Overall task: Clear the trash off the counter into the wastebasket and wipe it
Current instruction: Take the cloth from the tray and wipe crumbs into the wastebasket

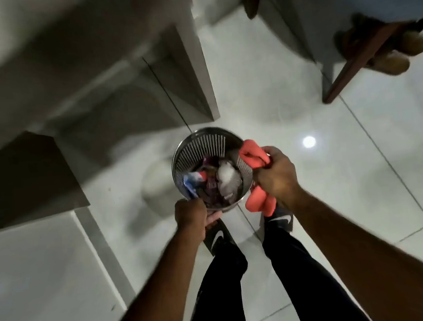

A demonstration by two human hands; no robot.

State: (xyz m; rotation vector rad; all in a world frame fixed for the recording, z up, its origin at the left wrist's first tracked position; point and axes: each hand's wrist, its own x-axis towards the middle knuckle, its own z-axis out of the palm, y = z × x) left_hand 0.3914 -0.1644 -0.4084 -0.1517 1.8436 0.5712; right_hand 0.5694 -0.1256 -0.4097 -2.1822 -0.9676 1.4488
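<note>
A round slatted metal wastebasket [198, 146] is held above the floor, in front of my legs. Inside lies trash [215, 178]: crumpled white paper, a blue-and-red wrapper and dark wrappers. My left hand [190, 213] grips the basket's near rim. My right hand [276, 172] grips the right rim and holds a red cloth [253, 155] bunched against it; the cloth hangs out below the hand too. The white counter [34, 280] shows at the lower left.
Grey cabinet fronts [108, 98] run along the left and back. A wooden chair leg [352, 65] and brown shoes [398, 54] stand at the upper right. Glossy white floor tiles [305, 112] lie between them. My feet in dark sandals [217, 236] are below the basket.
</note>
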